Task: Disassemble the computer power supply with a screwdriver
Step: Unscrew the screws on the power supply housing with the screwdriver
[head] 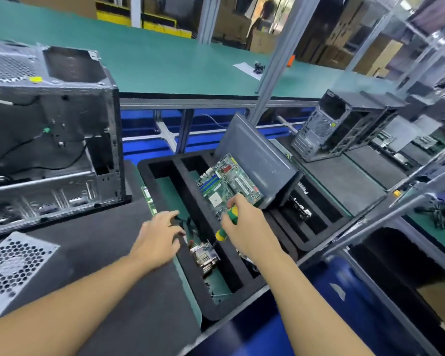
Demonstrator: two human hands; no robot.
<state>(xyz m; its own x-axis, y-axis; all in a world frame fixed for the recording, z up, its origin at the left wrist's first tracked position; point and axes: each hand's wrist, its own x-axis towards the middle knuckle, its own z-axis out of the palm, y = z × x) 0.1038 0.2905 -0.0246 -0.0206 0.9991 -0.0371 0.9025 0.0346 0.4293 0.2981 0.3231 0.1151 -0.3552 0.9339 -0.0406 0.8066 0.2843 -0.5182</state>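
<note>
A long workbench topped with a green mat (149,60) runs across the far side, carried on aluminium frame posts (280,60). Stacked cardboard boxes (370,47) fill the blurred background. The near surface is a dark mat (108,253) with blue bins (344,304) below its edge.

Two computer cases are plainly in view. One open case (49,140) lies on the left and a second case (344,124) stands well apart on the right. One black foam tray (216,299) with long slots sits between the arms. A grey panel (262,160) leans tilted at its far end. One power supply (13,263), with a perforated metal face, rests on the dark mat at the lower left, well apart from both hands.

One motherboard (226,183) stands tilted in a tray slot against the panel. The right hand (244,222) is closed round the green and yellow handle of the single screwdriver (228,223), just beside the motherboard's lower edge. The shaft points down toward a small metal part (206,256) in the left slot.

The left hand (157,237) reaches over that slot with fingers loosely spread at some black wires (185,223). Blur hides whether it holds them. One green memory stick (147,200) lies beside the tray's left rim.
</note>
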